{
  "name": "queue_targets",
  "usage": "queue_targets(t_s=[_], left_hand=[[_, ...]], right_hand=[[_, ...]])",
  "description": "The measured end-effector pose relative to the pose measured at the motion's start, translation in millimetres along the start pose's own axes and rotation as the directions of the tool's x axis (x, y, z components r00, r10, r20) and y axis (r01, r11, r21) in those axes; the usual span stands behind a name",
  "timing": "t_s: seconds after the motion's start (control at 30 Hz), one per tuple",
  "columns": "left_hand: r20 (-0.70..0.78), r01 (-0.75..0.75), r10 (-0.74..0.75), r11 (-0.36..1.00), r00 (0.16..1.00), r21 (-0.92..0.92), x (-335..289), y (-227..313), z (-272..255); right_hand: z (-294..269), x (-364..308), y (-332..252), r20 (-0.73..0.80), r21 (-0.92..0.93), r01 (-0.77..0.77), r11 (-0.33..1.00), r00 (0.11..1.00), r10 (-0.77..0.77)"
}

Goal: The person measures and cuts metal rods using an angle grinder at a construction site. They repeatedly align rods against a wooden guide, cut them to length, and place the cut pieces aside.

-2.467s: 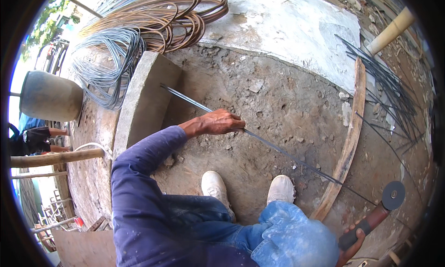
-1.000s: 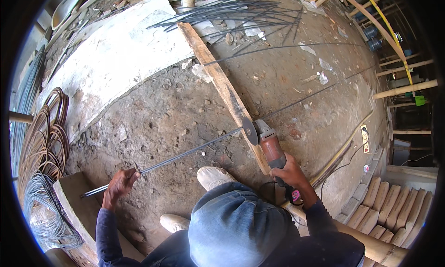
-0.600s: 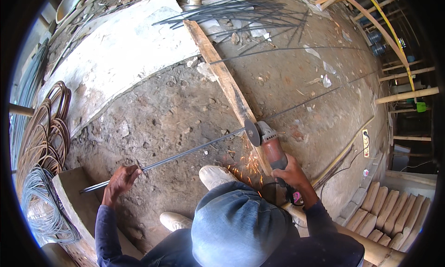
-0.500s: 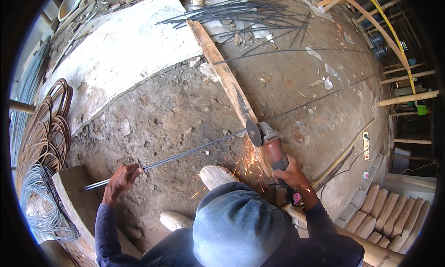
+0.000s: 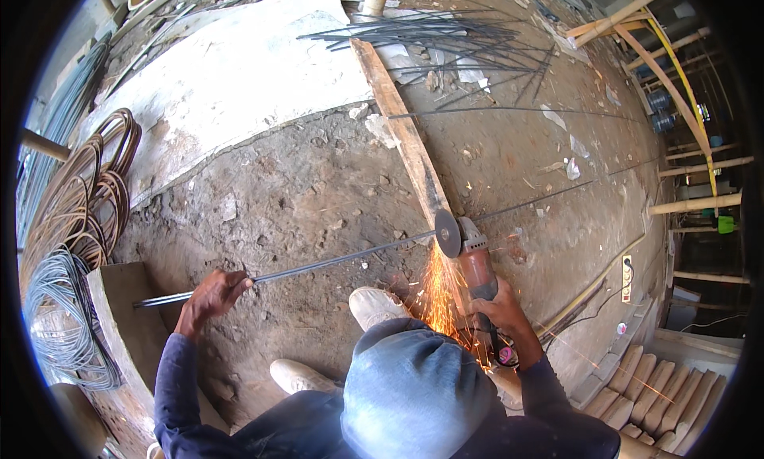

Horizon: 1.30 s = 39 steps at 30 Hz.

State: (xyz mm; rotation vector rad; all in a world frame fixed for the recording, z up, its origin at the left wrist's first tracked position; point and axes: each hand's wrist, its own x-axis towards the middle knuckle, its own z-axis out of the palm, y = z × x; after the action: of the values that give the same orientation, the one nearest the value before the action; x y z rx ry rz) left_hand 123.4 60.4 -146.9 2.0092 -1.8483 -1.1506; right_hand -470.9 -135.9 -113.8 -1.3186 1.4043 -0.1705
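My left hand (image 5: 213, 300) is closed around thin dark steel rods (image 5: 342, 263), which run side by side from the lower left to the wooden plank (image 5: 404, 140). My right hand (image 5: 500, 306) grips the body of a red and grey angle grinder (image 5: 479, 269). Its dark cutting disc (image 5: 448, 233) meets the rods at the plank's near part. Orange sparks (image 5: 439, 296) pour from there toward my shoe (image 5: 377, 306). Whether the rods are cut through at the disc I cannot tell.
A pile of cut rods (image 5: 446, 41) lies past the plank's far end. Brown wire coils (image 5: 103, 180) and grey wire coils (image 5: 64, 316) are at left, by a concrete trough (image 5: 119, 316). At right are a power strip (image 5: 627, 277) and stacked long blocks (image 5: 660, 387).
The spark stream has grown much thicker and brighter. The grinder stays at the rods on the plank, with its disc turned more face-on. My left hand still holds the rods.
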Motion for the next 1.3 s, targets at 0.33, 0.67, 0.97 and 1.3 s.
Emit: queue_targets(t_s=[0.33,0.67,0.97,1.3], left_hand=[[-0.015,-0.011,0.011,1.0,1.0,0.001,-1,-6,4],[-0.021,-0.015,0.015,1.0,1.0,0.003,-1,-9,7],[-0.034,-0.026,0.026,1.0,0.999,0.004,-1,-10,7],[-0.013,-0.019,0.019,1.0,1.0,0.015,-1,-6,4]], right_hand=[[-2,-4,-11,-0.047,-0.084,-0.056,0.995,0.998,0.052],[-1,-7,-15,-0.025,0.042,-0.181,0.983,0.983,0.182],[1,-3,-17,-0.047,-0.15,0.036,0.988,0.998,-0.044],[3,-5,-14,-0.074,-0.048,-0.076,0.996,0.995,0.073]])
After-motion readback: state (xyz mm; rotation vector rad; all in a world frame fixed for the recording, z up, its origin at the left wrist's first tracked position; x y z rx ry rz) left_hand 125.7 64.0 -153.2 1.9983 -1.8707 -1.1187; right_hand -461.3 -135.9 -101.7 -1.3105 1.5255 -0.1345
